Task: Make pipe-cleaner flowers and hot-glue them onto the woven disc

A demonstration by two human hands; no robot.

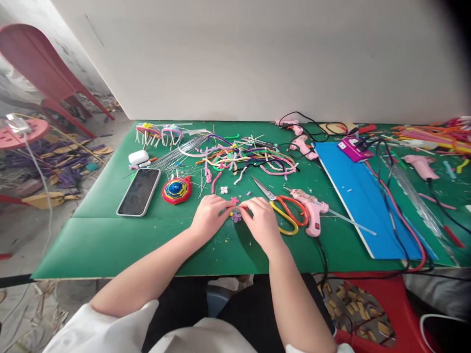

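Note:
My left hand (210, 218) and my right hand (262, 223) meet fingertip to fingertip over the front middle of the table. Both are closed in a pinch; whatever lies between the fingers is too small to make out. A small pink flower (234, 200) shows just beyond the fingertips, and a purple flower (236, 217) just below them. Farther back lies a white flower (224, 189). Scissors (287, 210) with one orange and one yellow handle rest open beside my right hand. A pink glue gun (314, 215) with a clear glue stick in it lies right of them.
Behind my hands spreads a tangle of coloured pipe cleaners (243, 157). To the left are a phone (140, 192), a white case (139, 157) and a round umbrella-like piece (177, 190). A blue board (353, 196), a purple power adapter (355, 149) and cables occupy the right.

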